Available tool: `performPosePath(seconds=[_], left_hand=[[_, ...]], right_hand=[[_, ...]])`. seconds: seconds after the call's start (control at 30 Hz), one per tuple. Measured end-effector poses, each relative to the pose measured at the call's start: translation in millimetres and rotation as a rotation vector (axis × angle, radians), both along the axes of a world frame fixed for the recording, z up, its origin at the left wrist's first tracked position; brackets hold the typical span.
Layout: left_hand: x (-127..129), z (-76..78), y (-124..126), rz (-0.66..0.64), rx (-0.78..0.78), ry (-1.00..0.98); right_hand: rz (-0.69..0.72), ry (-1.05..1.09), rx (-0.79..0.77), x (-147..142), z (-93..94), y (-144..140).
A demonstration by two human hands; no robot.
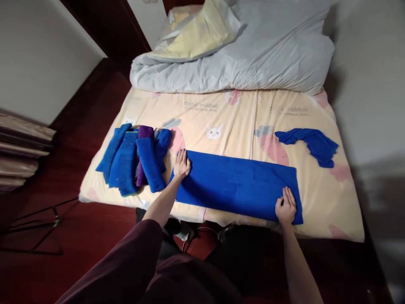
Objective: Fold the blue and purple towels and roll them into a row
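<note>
A blue towel (234,181) lies spread as a long flat strip along the near side of the bed. My left hand (182,164) rests flat on its far left corner, fingers stretched out. Near the towel's right end, my right hand (286,206) presses on the cloth with its fingers extended. Left of my left hand is a pile of rolled or folded towels, among them a blue one (150,164) on top and a purple one (145,131) partly hidden beneath. A crumpled blue cloth (311,141) lies apart at the right, beyond the flat towel.
The bed (228,122) has a cream sheet with rabbit and carrot prints. A bunched grey quilt (268,55) and a yellow cover (202,36) fill its far end. Black tripod legs (47,223) stand on the floor at left, below a striped curtain (22,147).
</note>
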State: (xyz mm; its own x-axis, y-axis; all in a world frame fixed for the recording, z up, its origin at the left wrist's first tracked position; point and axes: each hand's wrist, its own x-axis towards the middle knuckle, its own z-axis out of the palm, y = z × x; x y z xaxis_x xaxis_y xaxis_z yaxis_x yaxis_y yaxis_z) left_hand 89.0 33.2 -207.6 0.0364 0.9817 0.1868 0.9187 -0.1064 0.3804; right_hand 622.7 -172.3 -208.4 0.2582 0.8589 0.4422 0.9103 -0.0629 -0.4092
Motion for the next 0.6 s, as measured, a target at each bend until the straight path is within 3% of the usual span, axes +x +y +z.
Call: performPosePath(seconds=[0.3,0.43,0.53,0.6], left_hand=[[6,4.6,-5,0.02,0.011,-0.08],[9,10.2,-7,0.022,0.008,-0.135],[10,13.7,-7,0.026,-0.005,-0.169],[10,15.5,-7,0.025,-0.007,-0.169]], right_hand=[[0.005,-0.064,-0.124,-1,8.5,-3],[-0.08,-0.08,-0.222,-10,18.7,1],[-0.179,-0.05,-0.232,-50,30.8,28],[-0.105,0.005,-0.241,-104,39.7,59]])
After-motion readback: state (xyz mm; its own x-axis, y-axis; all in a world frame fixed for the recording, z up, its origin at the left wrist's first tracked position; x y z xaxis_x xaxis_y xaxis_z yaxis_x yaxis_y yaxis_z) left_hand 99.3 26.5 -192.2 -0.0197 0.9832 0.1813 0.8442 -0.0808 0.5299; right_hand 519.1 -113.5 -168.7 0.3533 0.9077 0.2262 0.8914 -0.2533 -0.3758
